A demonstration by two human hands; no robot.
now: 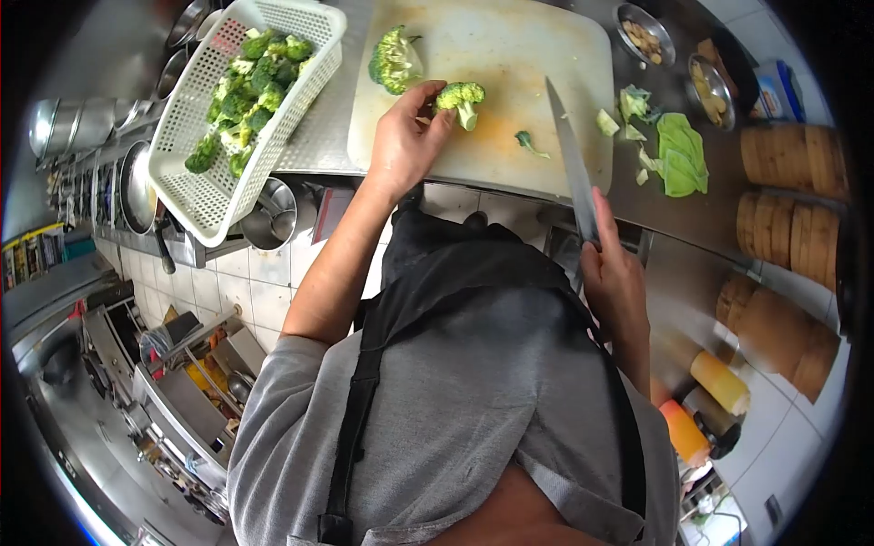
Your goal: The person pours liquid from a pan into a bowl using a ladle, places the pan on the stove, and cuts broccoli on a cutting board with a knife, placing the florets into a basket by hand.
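My left hand (411,136) pinches a broccoli floret (462,102) over the white cutting board (510,45), the floret's pale stem pointing down. Closed around the handle of a large kitchen knife (570,155) is my right hand (612,264); the blade points away from me above the board's right part. A bigger broccoli piece (395,60) lies on the board just beyond my left hand. One small broccoli sprig (530,144) rests between the left hand and the blade. To the left, a white perforated basket (334,56) holds many cut florets (250,91).
Right of the board lie a green leaf (681,155) and pale scraps (635,105). Two metal bowls (645,35) with pieces in them stand at the back right, near stacked bamboo steamers (794,162). A frying pan (137,187) and metal pots (273,218) are at the left.
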